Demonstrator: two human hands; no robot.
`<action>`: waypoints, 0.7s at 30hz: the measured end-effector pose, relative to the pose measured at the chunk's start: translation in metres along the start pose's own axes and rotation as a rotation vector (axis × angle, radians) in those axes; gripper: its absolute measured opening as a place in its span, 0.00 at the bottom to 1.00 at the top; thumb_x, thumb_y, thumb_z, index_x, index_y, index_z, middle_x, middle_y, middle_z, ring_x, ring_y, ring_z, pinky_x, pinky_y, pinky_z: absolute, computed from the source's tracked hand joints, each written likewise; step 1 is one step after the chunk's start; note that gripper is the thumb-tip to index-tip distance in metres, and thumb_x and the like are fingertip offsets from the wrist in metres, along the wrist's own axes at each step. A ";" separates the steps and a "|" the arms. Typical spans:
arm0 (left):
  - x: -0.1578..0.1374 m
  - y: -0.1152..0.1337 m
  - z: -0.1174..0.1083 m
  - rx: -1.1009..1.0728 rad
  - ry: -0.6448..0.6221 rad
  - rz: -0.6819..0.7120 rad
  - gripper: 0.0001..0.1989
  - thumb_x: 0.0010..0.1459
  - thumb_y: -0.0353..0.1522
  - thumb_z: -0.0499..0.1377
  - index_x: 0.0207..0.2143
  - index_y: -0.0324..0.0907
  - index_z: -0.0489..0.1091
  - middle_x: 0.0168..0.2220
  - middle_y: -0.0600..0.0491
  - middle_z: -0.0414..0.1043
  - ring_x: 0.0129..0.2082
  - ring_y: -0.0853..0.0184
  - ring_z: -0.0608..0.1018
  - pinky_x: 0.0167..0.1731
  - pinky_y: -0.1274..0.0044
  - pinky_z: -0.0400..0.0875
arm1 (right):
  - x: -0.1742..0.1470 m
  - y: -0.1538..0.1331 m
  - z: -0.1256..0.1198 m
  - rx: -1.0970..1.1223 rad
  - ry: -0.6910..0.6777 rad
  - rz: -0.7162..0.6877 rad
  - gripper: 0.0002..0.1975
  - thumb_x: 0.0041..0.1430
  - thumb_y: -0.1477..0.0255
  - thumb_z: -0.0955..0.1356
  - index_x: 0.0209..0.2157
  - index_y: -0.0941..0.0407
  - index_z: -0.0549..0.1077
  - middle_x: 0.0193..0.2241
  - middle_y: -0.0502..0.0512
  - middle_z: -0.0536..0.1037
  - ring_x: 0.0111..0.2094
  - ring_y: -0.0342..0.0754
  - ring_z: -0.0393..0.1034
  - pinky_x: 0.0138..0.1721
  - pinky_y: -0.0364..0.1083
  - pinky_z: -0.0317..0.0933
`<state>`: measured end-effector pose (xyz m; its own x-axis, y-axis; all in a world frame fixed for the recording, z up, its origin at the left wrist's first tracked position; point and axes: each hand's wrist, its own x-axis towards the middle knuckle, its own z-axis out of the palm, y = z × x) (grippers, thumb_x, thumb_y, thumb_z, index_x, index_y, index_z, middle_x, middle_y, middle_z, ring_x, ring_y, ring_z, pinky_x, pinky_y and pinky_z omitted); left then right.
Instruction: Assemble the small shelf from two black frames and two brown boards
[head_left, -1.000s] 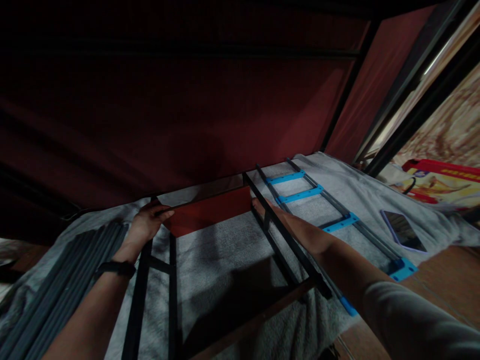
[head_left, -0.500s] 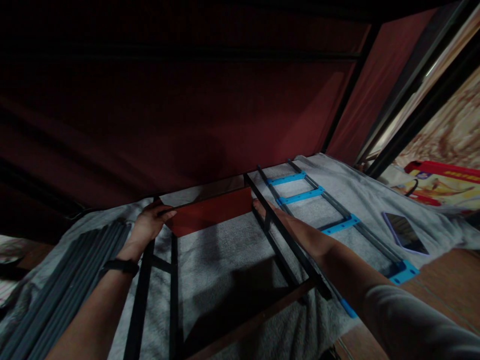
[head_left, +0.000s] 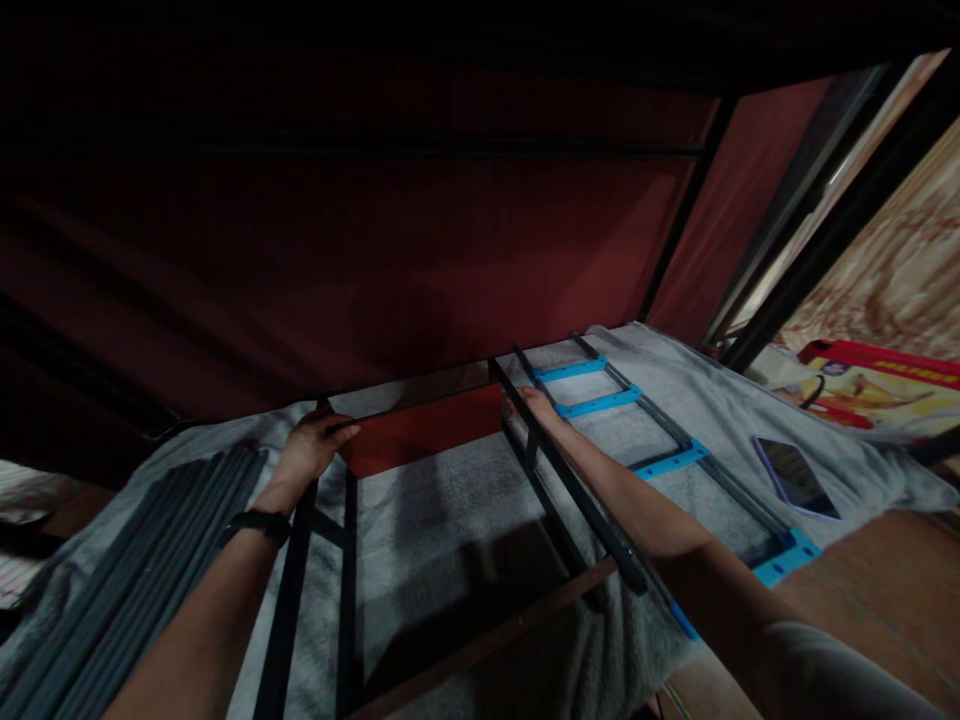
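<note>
A black metal frame [head_left: 294, 580] lies on the cloth, with a reddish-brown board [head_left: 427, 430] across its far end and a brown bar [head_left: 480, 640] across its near end. My left hand [head_left: 313, 448], a dark band on its wrist, grips the frame's far left corner, its fingertips reaching onto the board's end. At the board's right end, my right hand [head_left: 529, 405] is closed around the frame's far right side. A black rail hides part of its fingers.
Several dark grey tubes [head_left: 150, 570] lie bundled at left on the grey cloth [head_left: 442, 510]. To the right are a rack with blue crosspieces [head_left: 600, 402] and a phone [head_left: 796, 478]. A colourful box [head_left: 877, 390] sits farther right. A dark red panel [head_left: 420, 260] stands behind.
The view has shifted slightly. My right hand has moved up a little along the frame's far right side and shows more above the rail. My left hand stays at its corner.
</note>
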<state>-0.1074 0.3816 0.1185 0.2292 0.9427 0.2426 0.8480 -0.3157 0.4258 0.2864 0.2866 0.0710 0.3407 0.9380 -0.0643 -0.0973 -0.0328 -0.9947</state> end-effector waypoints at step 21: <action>-0.004 0.002 -0.001 -0.100 -0.053 0.028 0.22 0.53 0.48 0.56 0.38 0.43 0.80 0.48 0.44 0.78 0.47 0.55 0.79 0.50 0.70 0.73 | 0.009 -0.019 0.019 -0.501 -0.103 -0.042 0.29 0.68 0.72 0.60 0.69 0.56 0.61 0.43 0.57 0.80 0.42 0.48 0.76 0.50 0.47 0.70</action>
<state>-0.1073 0.3769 0.1192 0.2796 0.9369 0.2099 0.7896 -0.3487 0.5048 0.2735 0.3023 0.0913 0.2387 0.9702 -0.0407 0.3835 -0.1327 -0.9139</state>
